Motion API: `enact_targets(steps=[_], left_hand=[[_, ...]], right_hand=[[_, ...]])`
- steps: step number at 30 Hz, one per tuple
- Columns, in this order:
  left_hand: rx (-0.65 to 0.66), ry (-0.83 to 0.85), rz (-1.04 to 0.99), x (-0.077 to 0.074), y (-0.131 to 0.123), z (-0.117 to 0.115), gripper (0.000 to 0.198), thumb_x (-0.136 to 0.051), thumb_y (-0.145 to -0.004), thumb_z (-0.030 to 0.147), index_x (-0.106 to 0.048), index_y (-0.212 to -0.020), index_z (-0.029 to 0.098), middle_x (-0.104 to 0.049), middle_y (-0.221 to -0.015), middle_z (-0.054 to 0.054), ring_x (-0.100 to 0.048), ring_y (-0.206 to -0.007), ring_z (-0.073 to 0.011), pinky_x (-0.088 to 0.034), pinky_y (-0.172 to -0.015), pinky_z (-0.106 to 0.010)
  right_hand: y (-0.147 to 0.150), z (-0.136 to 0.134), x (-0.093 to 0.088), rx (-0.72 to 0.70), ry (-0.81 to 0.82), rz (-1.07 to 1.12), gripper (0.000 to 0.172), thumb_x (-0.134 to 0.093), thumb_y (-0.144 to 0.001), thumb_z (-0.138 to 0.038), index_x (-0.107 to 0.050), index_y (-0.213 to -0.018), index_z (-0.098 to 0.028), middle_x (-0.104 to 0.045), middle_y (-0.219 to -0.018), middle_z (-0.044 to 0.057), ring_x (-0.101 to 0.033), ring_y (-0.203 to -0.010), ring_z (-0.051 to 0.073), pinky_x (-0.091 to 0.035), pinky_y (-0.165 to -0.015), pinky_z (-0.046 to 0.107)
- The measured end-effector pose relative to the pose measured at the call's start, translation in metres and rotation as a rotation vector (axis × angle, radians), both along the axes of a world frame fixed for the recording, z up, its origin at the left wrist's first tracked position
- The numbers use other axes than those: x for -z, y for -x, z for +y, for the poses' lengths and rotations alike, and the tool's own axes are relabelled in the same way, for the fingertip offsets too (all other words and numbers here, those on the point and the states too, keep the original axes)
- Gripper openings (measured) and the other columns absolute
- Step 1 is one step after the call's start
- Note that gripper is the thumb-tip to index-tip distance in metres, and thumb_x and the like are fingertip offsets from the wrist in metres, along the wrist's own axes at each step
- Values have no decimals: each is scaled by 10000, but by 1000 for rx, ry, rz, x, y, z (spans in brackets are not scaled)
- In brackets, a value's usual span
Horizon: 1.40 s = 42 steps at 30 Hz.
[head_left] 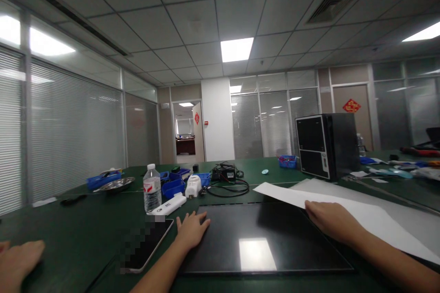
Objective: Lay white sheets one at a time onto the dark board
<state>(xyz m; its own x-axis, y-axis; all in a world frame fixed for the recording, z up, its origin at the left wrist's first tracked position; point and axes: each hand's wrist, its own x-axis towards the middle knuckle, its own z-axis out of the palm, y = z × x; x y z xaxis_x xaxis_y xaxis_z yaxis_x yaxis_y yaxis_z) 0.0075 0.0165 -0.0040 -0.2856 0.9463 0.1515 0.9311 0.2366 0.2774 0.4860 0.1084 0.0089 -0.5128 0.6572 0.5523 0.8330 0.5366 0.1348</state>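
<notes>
A flat black display panel (275, 224) lies on the green table in front of me, with a ceiling light mirrored in its glossy face. My left hand (192, 229) rests with spread fingers on the panel's left edge. My right hand (330, 220) is closed on the edge of a thin white sheet (371, 219), lifted at an angle over the panel's right side. Beneath and behind that sheet lies a greyish translucent sheet (319, 186). Left of my left hand is a tablet (151, 242), partly blurred out.
Another person's hand (22, 258) lies at the far left. Beyond the panel stand a water bottle (151, 190), a white device (169, 204), blue bins (173, 188) and black cabled adapters (227, 175). A computer tower (326, 146) stands back right; a metal dish (118, 185) sits back left.
</notes>
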Motion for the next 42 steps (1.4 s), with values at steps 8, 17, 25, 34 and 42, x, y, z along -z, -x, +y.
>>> enact_targets(steps=[8, 17, 25, 34, 42], left_hand=[[107, -27, -93, -4, 1, 0, 519, -461, -978, 610, -617, -1320, 253, -589, -1459, -77, -432, -1433, -311, -234, -1201, -596], [191, 102, -93, -4, 9, -5, 670, -550, -859, 483, -475, -1488, 266, -348, -1631, -100, -185, -1539, -321, -116, -1241, -542], [242, 135, -93, -13, 7, -14, 606, -450, -854, 296, -516, -1456, 330, -322, -1645, -5, -146, -1546, -298, -98, -1247, -547], [214, 50, -96, 1, 7, -8, 538, -423, -899, 358, -569, -1414, 300, -337, -1644, -21, -192, -1539, -326, -107, -1249, -539], [198, -15, -83, 7, 8, -5, 474, -496, -913, 401, -611, -1363, 308, -417, -1603, -47, -282, -1514, -333, -186, -1234, -541]], right_hand=[[73, -69, -7, -434, 284, -47, 325, -486, -967, -502, -683, -1162, -333, -758, -1053, 9, -693, -933, 174, -496, -859, 324], [35, -23, -4, -242, 242, 43, 444, -365, -1005, -499, -744, -1067, -277, -762, -1069, 50, -682, -994, 216, -489, -932, 383], [-63, 48, 24, 267, 195, 119, 579, -452, -886, -440, -646, -1294, -78, -607, -1361, 264, -566, -1258, 425, -441, -1000, 607], [-71, 60, 34, 312, 249, 36, 416, -392, -902, -262, -733, -1127, -180, -741, -1108, 196, -709, -995, 345, -503, -823, 474], [-64, 57, 37, 346, 237, 34, 460, -433, -939, -388, -659, -1257, -144, -686, -1222, 219, -650, -1119, 356, -476, -913, 499]])
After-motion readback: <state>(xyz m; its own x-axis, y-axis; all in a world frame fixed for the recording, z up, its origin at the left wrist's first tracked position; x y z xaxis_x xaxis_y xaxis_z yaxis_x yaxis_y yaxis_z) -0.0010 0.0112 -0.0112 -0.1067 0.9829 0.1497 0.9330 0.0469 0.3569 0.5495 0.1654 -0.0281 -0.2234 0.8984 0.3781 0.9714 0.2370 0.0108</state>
